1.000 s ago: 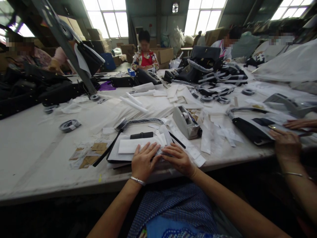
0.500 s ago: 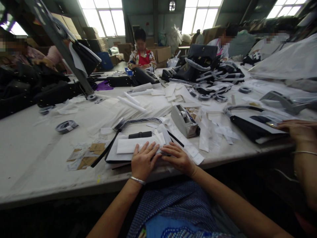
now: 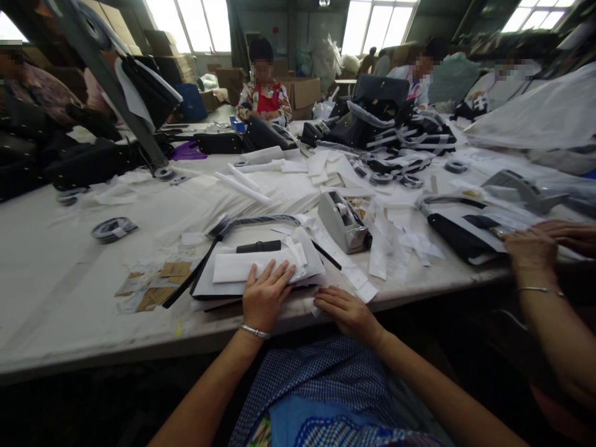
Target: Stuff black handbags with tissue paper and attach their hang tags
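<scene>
A black handbag (image 3: 200, 294) lies flat at the table's front edge, covered by a white sheet, with a folded white packing strip (image 3: 233, 267) on top. Its wrapped handle (image 3: 261, 220) arches at the far side, and a black strap sticks out to the left. My left hand (image 3: 265, 292) rests on the packing strip with fingers spread flat. Just right of the bag, at the table edge, my right hand (image 3: 347, 312) has its fingers together, pinching a small translucent piece (image 3: 317, 309) whose kind I cannot make out.
Right of the bag stands a grey tape dispenser (image 3: 342, 220) among white paper strips (image 3: 379, 248). Brown paper packets (image 3: 161, 285) and a coiled strap (image 3: 114, 229) lie left. A co-worker's hands (image 3: 535, 248) touch another black bag (image 3: 459, 236). More bags (image 3: 377, 115) are piled farther back.
My right hand has come off the bag's right side and moved right and down to the table edge. My left hand stays on the packing strip. The view has shifted slightly.
</scene>
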A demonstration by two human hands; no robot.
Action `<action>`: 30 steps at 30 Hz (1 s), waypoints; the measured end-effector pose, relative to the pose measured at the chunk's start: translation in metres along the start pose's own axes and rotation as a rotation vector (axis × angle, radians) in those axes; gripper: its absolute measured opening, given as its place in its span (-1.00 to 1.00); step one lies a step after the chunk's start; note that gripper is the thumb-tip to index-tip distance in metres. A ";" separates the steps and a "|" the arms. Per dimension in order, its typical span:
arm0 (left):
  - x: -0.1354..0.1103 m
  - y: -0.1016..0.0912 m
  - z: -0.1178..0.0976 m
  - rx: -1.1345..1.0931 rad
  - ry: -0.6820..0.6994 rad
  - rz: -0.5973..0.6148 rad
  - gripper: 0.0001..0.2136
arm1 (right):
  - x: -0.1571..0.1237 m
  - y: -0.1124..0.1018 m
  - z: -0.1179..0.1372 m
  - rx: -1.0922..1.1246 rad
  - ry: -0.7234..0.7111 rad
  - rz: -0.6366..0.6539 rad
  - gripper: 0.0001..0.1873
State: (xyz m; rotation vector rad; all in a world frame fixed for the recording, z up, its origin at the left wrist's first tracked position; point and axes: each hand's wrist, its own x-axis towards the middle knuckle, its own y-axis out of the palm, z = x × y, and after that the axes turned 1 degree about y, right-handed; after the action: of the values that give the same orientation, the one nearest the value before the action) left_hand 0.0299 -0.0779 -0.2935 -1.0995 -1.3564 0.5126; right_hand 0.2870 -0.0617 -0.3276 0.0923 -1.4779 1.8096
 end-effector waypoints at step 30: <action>-0.007 0.013 -0.004 0.039 -0.002 -0.063 -0.64 | 0.015 0.000 0.060 -0.016 -0.072 -0.169 -0.74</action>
State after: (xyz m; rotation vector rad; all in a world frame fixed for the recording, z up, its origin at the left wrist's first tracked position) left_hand 0.0353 -0.0794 -0.3077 -1.0220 -1.3728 0.4921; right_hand 0.2527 -0.1057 -0.3004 0.2686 -1.4882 1.6735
